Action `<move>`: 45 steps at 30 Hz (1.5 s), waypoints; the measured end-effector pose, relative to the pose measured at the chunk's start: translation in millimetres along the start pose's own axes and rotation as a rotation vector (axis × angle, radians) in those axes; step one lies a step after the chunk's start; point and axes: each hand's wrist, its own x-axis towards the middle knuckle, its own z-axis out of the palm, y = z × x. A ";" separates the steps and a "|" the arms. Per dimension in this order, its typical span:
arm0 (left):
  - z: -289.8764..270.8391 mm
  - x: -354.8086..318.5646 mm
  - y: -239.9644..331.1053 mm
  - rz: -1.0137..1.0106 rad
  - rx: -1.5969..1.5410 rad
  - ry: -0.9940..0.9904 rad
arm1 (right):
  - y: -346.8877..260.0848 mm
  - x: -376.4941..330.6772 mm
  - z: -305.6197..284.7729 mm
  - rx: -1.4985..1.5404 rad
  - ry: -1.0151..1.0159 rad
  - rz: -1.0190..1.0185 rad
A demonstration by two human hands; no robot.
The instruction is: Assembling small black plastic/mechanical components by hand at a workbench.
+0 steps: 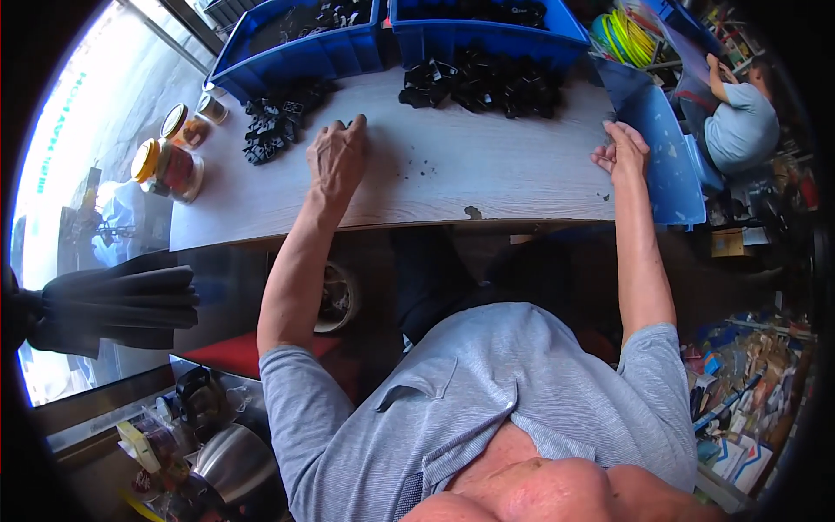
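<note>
Two bins [300,43] sit along the tabletop's [452,174] far edge, parts piles [274,122] just before them, jars [170,165] at the left end.

Pale wood-grain table [487,178], bright daylit window [78,148] at left, folded dark umbrella [122,304], cluttered floor [748,409] at right

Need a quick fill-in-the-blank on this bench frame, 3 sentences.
1. The left hand rests on the ____ table.
2. The right hand grips the edge of a ____ bin.
3. The piles of small parts on the table are ____ in colour.

Missing words: wooden; blue; black
</note>
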 end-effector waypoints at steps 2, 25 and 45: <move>0.6 -1.3 11.7 0.051 0.003 -0.032 | 0.6 -2.7 4.2 -0.040 0.046 -0.011; -3.5 -1.3 48.5 0.241 -0.349 0.036 | 7.0 -43.9 72.2 -0.416 -0.325 -0.088; 8.5 22.9 137.8 0.505 -0.743 -0.013 | 13.3 -80.3 83.2 -0.669 -0.649 -0.088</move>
